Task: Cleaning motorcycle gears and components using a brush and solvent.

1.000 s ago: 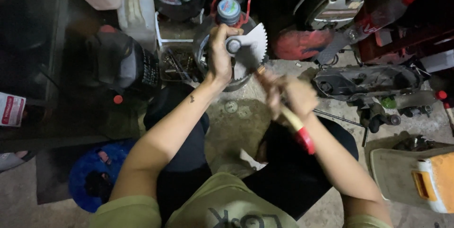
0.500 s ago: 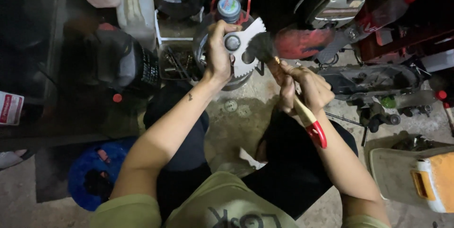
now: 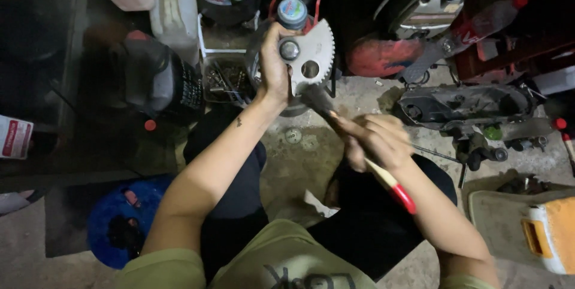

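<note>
Your left hand [image 3: 274,64] reaches out in front of you with the arm stretched long, and its fingers wrap tight around the edge of a flat metal gear plate [image 3: 312,55] with teeth along its round side. You hold the plate upright, just above a round bowl on the floor. Your right hand [image 3: 376,139] is bent closer to your body and squeezes shut on a paintbrush [image 3: 383,175] with a pale handle and red end. The dark bristles touch the plate just below your left hand. A small jar [image 3: 292,12] sits just beyond the plate.
</note>
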